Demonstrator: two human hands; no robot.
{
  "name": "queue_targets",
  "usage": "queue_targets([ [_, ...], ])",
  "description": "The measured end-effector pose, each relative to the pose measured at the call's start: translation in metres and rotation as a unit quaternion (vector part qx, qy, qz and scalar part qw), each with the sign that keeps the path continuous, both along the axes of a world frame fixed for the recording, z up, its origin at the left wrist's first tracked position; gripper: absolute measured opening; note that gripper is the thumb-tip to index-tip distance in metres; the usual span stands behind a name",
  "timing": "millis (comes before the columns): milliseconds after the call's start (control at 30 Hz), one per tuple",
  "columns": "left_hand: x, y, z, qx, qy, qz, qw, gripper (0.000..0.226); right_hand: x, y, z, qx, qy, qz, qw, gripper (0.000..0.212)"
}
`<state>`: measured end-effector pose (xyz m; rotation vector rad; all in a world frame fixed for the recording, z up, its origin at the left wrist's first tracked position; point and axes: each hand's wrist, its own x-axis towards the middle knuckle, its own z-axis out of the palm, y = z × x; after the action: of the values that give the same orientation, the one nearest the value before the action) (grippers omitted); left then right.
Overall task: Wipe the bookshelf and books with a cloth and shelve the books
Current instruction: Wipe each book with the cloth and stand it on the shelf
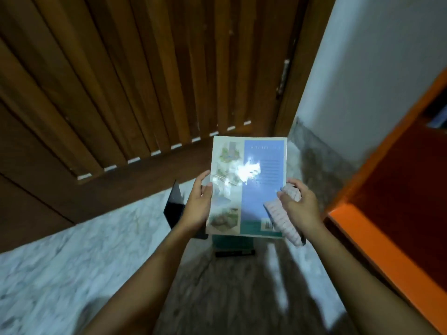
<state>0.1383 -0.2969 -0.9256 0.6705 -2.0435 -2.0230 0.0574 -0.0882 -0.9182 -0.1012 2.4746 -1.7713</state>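
Observation:
A glossy book (251,175) with a blue and white back cover and a barcode is held flat in front of me, above the floor. My left hand (198,204) grips its left edge. My right hand (298,201) holds a pale pink striped cloth (284,216) pressed on the cover's lower right corner. The orange bookshelf (387,240) stands at the right, with a shelf opening near the upper right edge. The picture is blurred by motion.
A dark book or folder (174,204) stands open on the marble floor (60,274) under my left hand. A teal book (232,241) and a black pen-like object (234,253) lie below the held book. A wooden slatted door (145,81) fills the back.

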Motion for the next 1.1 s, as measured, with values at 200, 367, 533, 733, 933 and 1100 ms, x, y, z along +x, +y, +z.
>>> queue_targets([
  [200, 0.029, 0.022, 0.118, 0.066, 0.173, -0.070, 0.980, 0.046, 0.024, 0.031, 0.113, -0.057, 0.093, 0.025, 0.994, 0.027],
  [367, 0.050, 0.040, 0.192, 0.071, 0.256, -0.068, 0.962, 0.043, 0.047, 0.045, 0.177, -0.090, 0.120, 0.026, 0.988, 0.019],
  [533, 0.066, 0.060, 0.237, 0.029, 0.301, -0.029, 0.953, 0.033, 0.059, 0.050, 0.209, -0.064, 0.202, -0.101, 0.972, 0.011],
  [733, 0.076, 0.078, 0.240, -0.024, 0.330, -0.060, 0.942, 0.040, 0.069, 0.031, 0.274, -0.134, 0.311, -0.187, 0.922, 0.014],
  [933, 0.078, 0.111, 0.238, -0.160, 0.354, -0.043, 0.920, 0.049, 0.081, -0.031, 0.330, -0.090, 0.481, -0.108, 0.865, 0.012],
  [1100, 0.085, 0.107, 0.247, -0.113, 0.403, -0.036, 0.907, 0.048, 0.052, -0.009, 0.332, 0.004, 0.473, -0.212, 0.855, 0.010],
])
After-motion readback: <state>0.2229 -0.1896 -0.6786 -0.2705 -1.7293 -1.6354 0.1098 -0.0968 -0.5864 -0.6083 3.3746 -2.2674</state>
